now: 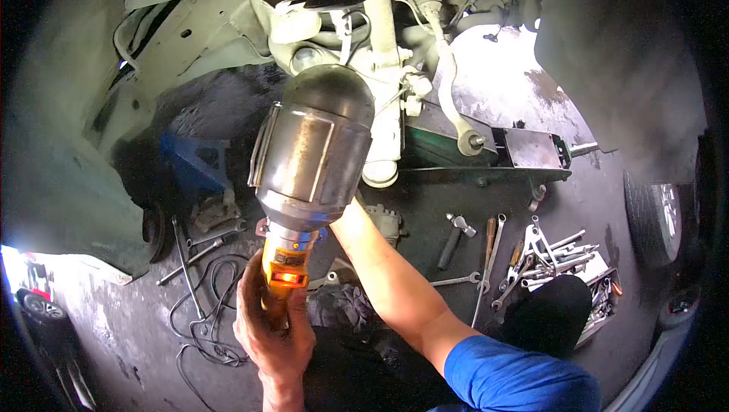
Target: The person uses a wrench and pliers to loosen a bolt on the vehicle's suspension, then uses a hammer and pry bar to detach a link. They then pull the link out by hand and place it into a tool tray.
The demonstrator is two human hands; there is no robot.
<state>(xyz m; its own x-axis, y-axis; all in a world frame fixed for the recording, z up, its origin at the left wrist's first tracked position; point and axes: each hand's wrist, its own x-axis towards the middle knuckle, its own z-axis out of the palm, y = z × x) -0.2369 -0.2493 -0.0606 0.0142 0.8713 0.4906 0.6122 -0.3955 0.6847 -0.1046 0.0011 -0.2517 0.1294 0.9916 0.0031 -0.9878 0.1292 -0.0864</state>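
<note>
My left hand (275,336) is wrapped around the orange handle of a work light (307,154), held upright with its black domed top raised toward the car's underside. My right forearm (391,275), below a blue sleeve, reaches up behind the lamp, which hides my right hand. Behind the lamp stand pale, brightly lit suspension parts (386,108). To their right hangs a tie rod (448,78), its end and threaded stud pointing outward.
A floor jack (531,146) sits under the car, and a blue stand (199,157) is at left. A hammer (456,241), several wrenches (550,252), a rag (338,307) and a looped cable (213,321) lie on the floor. A wheel (657,218) is at right.
</note>
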